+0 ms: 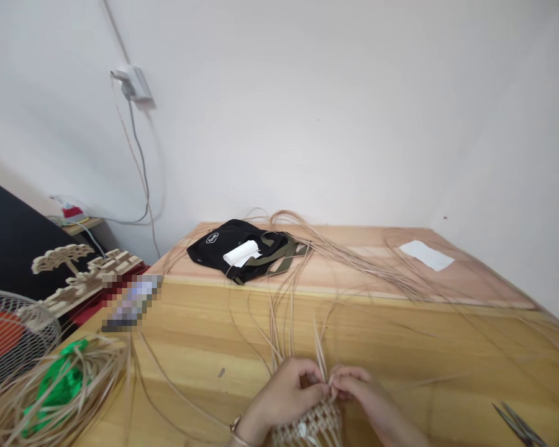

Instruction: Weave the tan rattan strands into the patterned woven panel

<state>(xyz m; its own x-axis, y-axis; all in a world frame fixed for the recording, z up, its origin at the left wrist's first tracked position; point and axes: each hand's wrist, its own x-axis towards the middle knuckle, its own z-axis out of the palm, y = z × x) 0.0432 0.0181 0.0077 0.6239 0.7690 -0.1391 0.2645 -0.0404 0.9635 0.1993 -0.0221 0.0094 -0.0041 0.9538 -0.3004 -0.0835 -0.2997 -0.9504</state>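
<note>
My left hand and my right hand meet at the bottom middle, both pinching thin rattan strands that stick up from a small woven piece. The fingers of both hands are closed on the strands at the top of that weave. Only the upper part of the woven piece shows, the rest is cut off by the frame edge. Long loose strands run away from the hands across the wooden table.
A black bag with a white roll lies at the table's far side, a white paper at far right. Scissors lie bottom right. A rattan coil with green tie sits bottom left, beside a fan grille.
</note>
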